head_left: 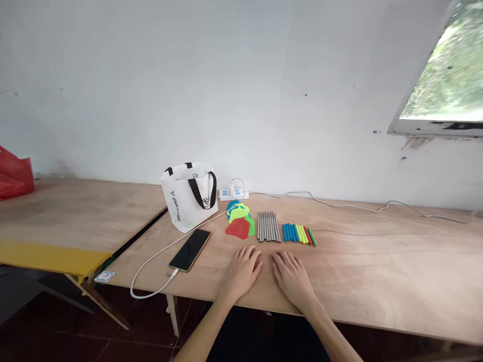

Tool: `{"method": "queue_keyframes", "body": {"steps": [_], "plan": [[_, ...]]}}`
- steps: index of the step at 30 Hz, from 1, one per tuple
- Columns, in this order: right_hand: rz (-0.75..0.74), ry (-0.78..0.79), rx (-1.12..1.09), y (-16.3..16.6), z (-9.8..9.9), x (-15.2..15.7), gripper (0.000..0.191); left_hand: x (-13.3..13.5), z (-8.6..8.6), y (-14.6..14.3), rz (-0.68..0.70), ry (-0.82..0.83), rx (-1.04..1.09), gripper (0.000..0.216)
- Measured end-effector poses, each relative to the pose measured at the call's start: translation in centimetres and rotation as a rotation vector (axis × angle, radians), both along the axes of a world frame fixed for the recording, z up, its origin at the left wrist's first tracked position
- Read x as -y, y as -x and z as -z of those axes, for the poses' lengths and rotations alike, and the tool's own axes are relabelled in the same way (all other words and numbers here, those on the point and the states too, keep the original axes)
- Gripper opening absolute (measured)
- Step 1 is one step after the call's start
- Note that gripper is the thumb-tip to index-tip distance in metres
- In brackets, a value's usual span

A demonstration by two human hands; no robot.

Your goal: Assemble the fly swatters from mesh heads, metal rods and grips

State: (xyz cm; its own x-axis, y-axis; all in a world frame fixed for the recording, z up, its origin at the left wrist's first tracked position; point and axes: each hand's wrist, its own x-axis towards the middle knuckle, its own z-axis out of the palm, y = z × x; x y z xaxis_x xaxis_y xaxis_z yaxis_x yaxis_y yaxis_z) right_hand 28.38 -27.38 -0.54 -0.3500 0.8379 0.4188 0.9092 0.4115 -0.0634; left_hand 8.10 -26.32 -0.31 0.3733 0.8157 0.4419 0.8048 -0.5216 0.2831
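Observation:
My left hand [242,270] and my right hand [293,276] lie palm down on the wooden table [362,281], apart from each other, fingers stretched out and holding nothing. Just beyond the left hand is an overlapping pile of plastic mesh fly swatter heads: a red head [237,228] in front, a green head [251,227], a yellow head [239,213] and blue behind. A row of thin metal tubes [268,227] lies side by side beyond the gap between my hands. Past my right hand, coloured handle grips [298,234] in blue, yellow, red and green form another row.
Left of the hands lies a phone [189,250] on a white charging cable [147,295]. A white tote bag [184,201] stands behind it, beside a power strip [234,194] at the wall. A second table [75,211] with a red bag [15,173] is farther left.

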Motion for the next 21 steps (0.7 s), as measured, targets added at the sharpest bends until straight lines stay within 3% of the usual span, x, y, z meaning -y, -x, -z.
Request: {"method": "queue_keyframes", "body": {"steps": [7, 21], "plan": [[-0.143, 0.217, 0.027, 2.9, -3.3, -3.9, 0.035, 0.0, 0.0, 0.2, 0.019, 0.014, 0.0, 0.034], [-0.116, 0.192, -0.038, 3.8, -1.7, -5.4, 0.048, 0.1, -0.4, 0.0, 0.02, 0.019, 0.0, 0.032]]}}
